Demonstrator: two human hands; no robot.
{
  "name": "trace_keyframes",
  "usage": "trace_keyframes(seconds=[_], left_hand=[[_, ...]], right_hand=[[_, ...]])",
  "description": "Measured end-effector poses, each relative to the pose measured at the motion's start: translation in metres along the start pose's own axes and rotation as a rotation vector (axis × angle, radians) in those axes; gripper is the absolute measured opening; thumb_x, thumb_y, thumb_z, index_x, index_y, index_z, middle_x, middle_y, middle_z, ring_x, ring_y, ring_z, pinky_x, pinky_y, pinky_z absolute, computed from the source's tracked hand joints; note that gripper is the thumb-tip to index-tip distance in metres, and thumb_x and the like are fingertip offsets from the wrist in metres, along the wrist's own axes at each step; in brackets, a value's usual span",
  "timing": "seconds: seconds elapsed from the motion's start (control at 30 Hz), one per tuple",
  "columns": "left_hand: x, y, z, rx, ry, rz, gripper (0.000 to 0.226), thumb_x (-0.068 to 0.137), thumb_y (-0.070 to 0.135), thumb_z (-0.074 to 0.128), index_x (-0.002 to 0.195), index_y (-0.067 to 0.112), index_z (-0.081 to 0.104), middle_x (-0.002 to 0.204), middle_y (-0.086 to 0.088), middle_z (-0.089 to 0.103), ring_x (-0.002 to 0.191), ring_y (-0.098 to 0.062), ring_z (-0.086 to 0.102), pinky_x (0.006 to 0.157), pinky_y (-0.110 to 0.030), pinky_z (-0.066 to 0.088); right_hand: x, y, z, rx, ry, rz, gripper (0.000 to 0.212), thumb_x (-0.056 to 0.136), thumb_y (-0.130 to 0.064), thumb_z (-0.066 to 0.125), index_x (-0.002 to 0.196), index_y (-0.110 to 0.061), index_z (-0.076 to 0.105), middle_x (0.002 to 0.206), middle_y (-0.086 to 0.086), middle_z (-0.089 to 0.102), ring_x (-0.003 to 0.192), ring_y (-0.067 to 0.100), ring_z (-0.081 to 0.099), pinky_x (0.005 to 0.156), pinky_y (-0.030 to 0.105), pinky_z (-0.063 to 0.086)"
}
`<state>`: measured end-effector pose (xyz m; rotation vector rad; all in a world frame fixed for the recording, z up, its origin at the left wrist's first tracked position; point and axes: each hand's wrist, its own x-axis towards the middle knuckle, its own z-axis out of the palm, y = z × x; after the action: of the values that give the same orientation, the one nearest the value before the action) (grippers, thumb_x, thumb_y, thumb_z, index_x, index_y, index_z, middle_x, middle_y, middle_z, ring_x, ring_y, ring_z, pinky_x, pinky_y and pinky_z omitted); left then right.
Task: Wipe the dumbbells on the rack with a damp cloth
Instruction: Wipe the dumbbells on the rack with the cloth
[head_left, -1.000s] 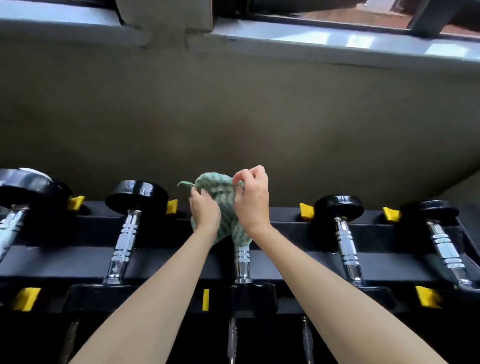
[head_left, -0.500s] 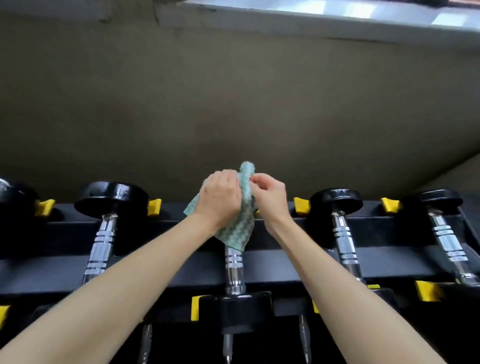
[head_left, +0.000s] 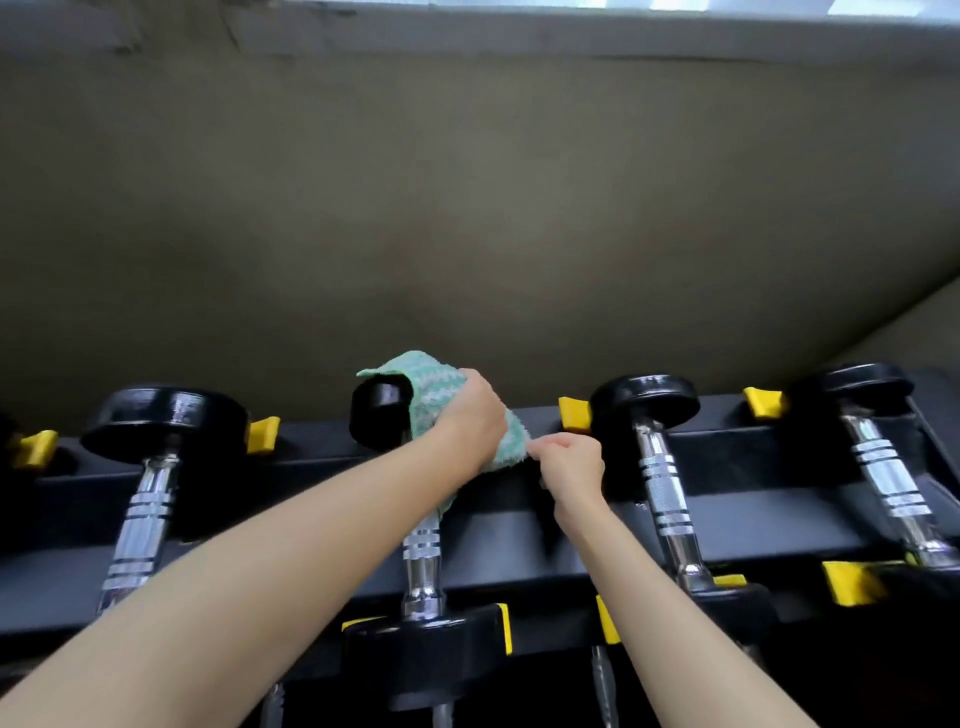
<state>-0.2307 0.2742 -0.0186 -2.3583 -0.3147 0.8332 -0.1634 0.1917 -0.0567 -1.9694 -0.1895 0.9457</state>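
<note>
Left hand (head_left: 467, 421) fingers curled over cloth (head_left: 434, 387) on dumbbell (head_left: 422, 545) head, right hand (head_left: 569, 467) fingers pinching cloth edge just right of them, rack (head_left: 311, 457) rail beneath both hands.

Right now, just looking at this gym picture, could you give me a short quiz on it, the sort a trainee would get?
1. True or false: the green-and-white woven cloth lies over the dumbbell at the far right.
2. Which hand pinches only the cloth's edge? A) left hand B) right hand C) neither
3. Fill in: the small plastic tabs on the black metal rack are ____.

Key: 1 false, it covers the far head of the middle black-and-chrome dumbbell; 2 B; 3 yellow.
</note>
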Motion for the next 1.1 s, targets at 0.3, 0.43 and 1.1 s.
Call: trace_keyframes(seconds=[0.3, 0.43, 1.1], left_hand=[[-0.036, -0.004, -0.003, -0.458, 0.114, 0.056, 0.040, 0.099, 0.017, 0.029, 0.062, 0.009, 0.041, 0.084, -0.011, 0.062, 0.080, -0.029, 0.053, 0.071, -0.033, 0.030], [-0.062, -0.014, -0.017, -0.564, 0.409, -0.240, 0.035, 0.093, 0.006, 0.031, 0.101, 0.004, 0.064, 0.076, -0.012, 0.063, 0.070, -0.027, 0.062, 0.051, -0.030, 0.035], [-0.078, -0.019, 0.075, -1.803, 0.439, -1.069, 0.043, 0.102, 0.023, 0.017, 0.097, 0.003, 0.055, 0.109, -0.023, 0.060, 0.107, -0.036, 0.050, 0.080, -0.035, 0.030]], right_hand=[[-0.022, -0.015, -0.020, 0.029, -0.047, 0.032, 0.013, 0.079, 0.002, 0.060, 0.070, -0.007, 0.063, 0.066, 0.001, 0.055, 0.057, 0.015, 0.046, 0.058, 0.028, 0.044], [-0.034, -0.027, -0.020, 0.072, -0.001, -0.049, 0.007, 0.076, -0.002, 0.060, 0.071, 0.001, 0.063, 0.072, 0.004, 0.057, 0.068, 0.022, 0.049, 0.066, 0.033, 0.045], [-0.052, -0.061, 0.074, -0.494, -0.313, -0.821, 0.034, 0.100, -0.022, 0.033, 0.107, -0.002, 0.059, 0.111, 0.009, 0.060, 0.115, 0.023, 0.045, 0.098, 0.014, 0.021]])
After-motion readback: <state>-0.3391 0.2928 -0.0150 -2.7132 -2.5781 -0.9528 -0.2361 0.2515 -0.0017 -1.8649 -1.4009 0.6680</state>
